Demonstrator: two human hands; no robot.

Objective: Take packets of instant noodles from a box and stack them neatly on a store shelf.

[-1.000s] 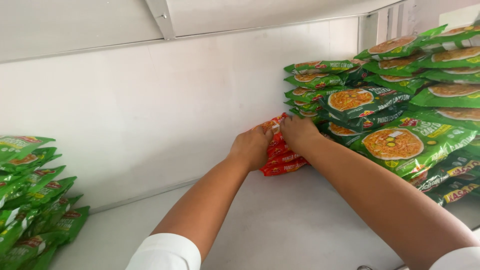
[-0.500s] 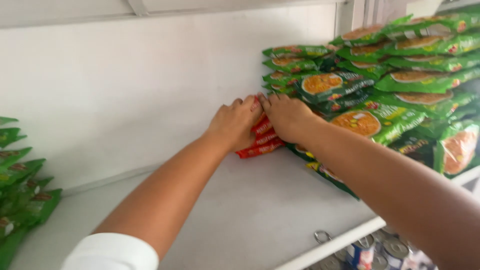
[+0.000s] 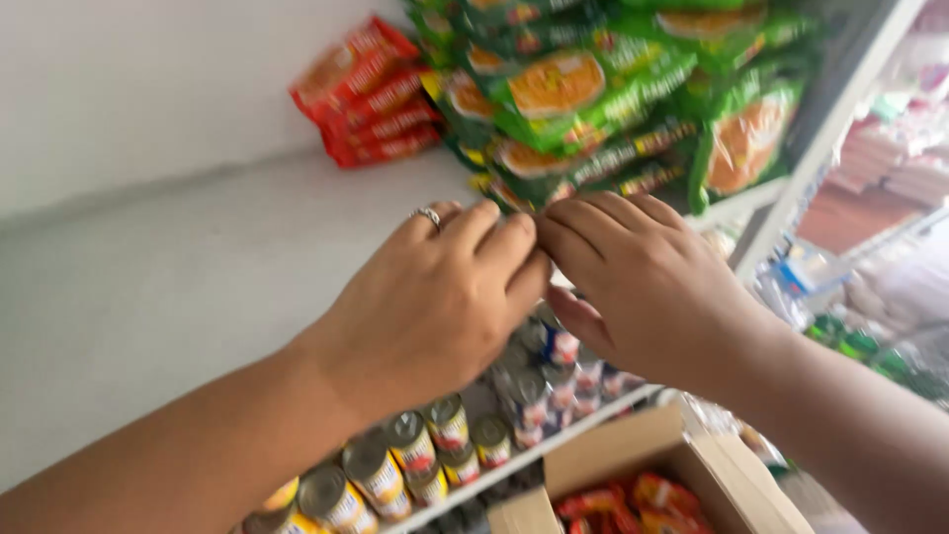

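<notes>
My left hand and my right hand hover palm down side by side over the front edge of the white shelf, fingertips touching each other. Neither hand holds anything. A ring sits on a finger of my left hand. A small stack of red snack packets lies at the back of the shelf against the wall, well apart from both hands. Right beside that stack, a tall pile of green noodle packets fills the shelf's right end.
On the shelf below stand rows of tin cans. An open cardboard box with more red packets inside is at the bottom. Another rack with blurred goods stands to the right.
Both hands have let go of the red packets and drawn back from the wall to the shelf's front edge. The view has tilted down, showing the cans and the box.
</notes>
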